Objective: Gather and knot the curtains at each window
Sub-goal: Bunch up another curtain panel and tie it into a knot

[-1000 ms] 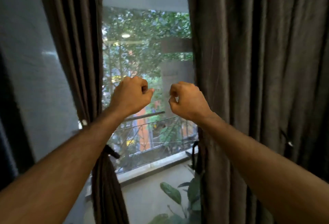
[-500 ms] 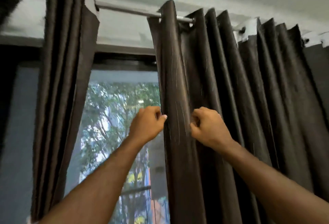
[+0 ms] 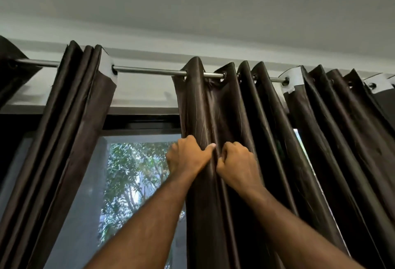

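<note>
View tilts up further: ceiling [image 3: 213, 1] & full curtain rod [image 3: 147, 70] now fill the top. Left hand [image 3: 187, 157] & right hand [image 3: 238, 165], apart in open air 1 s ago, now sit close together, both gripping the front fold of the right curtain [image 3: 205, 102], higher up the fabric than 0.5 s ago.

You have one view only, from the head camera, so nothing is shared with a second view. It tilts steeply upward, facing the window [image 3: 136, 183] and the rod [image 3: 147, 70] under the ceiling [image 3: 192, 8]. It sits close: the forearms reach in from the near bottom edge toward the curtain [image 3: 213, 108] at centre.
</note>
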`<state>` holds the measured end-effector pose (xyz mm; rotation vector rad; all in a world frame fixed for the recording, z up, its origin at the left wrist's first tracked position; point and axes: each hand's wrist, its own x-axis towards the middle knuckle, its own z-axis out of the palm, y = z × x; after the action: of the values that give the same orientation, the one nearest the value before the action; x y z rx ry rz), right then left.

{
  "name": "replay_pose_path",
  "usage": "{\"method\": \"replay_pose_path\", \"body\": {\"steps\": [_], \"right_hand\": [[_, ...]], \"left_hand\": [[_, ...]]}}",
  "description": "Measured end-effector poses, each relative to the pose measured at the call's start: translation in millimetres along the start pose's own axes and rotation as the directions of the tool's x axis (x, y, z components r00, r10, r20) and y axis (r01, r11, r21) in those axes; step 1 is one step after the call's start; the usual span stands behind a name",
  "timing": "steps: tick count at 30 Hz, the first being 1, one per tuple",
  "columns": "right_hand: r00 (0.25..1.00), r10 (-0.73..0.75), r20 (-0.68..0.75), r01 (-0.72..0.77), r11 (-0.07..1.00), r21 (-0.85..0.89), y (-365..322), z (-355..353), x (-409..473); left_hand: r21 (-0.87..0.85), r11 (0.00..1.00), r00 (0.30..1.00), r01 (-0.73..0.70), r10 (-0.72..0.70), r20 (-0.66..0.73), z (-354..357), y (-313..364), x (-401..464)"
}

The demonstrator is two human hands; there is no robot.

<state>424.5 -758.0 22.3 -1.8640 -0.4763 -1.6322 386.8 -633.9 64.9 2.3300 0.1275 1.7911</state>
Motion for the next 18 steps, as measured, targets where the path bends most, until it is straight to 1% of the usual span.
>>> {"method": "replay_pose_path", "body": {"steps": [4,7,10,12,14,15,16,18], "right_hand": [[0.998,0.004,-0.057,-0.007,0.999,-0.047,14,5,17],[0.997,0.025,-0.069,-0.031,0.995,-0.092,23,9,27],[0.993,0.092,-0.073,-0.105,0.976,-0.189,35,9,39],[0.985,0.17,-0.023,-0.171,0.965,-0.2,44,7,46],[0.969,0.241,0.058,-0.228,0.958,-0.173,52,8,51],[0.958,0.264,0.11,-0.247,0.958,-0.145,55,8,54],[0.944,0.284,0.166,-0.272,0.958,-0.094,58,9,56],[0.913,0.305,0.27,-0.32,0.947,0.01,63,14,58]], "left_hand": [[0.046,0.999,0.999,-0.001,0.0,0.038,14,9,12],[0.066,0.998,1.0,-0.015,0.013,0.025,21,5,13],[0.038,0.996,0.997,0.082,-0.081,-0.017,19,-34,17],[0.003,0.984,0.981,0.179,-0.178,-0.08,8,-74,26],[-0.038,0.966,0.958,0.254,-0.257,-0.125,-9,-113,35],[-0.079,0.962,0.954,0.26,-0.269,-0.13,-16,-128,40],[-0.108,0.966,0.96,0.236,-0.249,-0.127,-19,-139,43],[-0.141,0.978,0.978,0.15,-0.168,-0.123,-19,-147,40]]}}
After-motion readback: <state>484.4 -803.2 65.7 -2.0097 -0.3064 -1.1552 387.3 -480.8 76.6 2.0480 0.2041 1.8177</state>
